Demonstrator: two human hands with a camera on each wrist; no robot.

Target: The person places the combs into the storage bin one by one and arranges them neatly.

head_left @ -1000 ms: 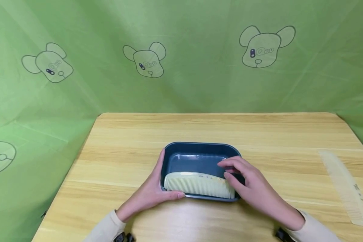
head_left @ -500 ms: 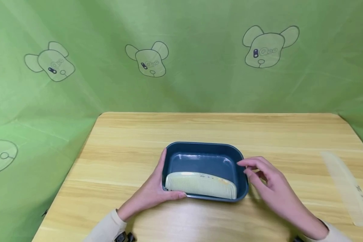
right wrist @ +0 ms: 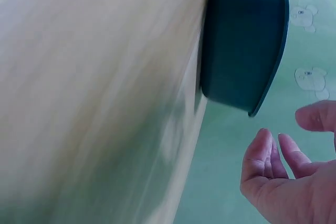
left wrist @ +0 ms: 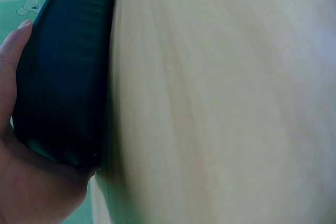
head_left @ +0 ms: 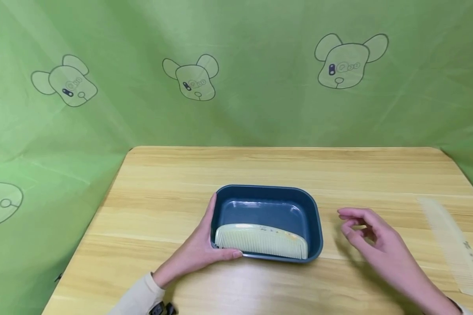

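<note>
A dark blue rectangular plastic box (head_left: 319,218) stands on the table. My left hand (head_left: 197,245) grips its left end, thumb along the near rim and fingers along the left side. Inside the box, against the near wall, leans a pale cream comb (head_left: 260,240) with its teeth toward me. To the right of the box my right hand (head_left: 382,240) is apart from it, fingers loosely bent and holding nothing. The right wrist view has this hand (right wrist: 294,182) beside the end of the box (right wrist: 241,40). In the left wrist view the box wall (left wrist: 65,66) lies against my left palm.
A second pale comb (head_left: 453,247) lies on the wooden table (head_left: 173,175) near its right edge, beyond my right hand. A green curtain (head_left: 260,87) with mouse-head drawings hangs behind the table and down its sides.
My right hand has moved from over the comb in the box, out past the right rim, to the table's right part. The left hand keeps its grip on the box.
</note>
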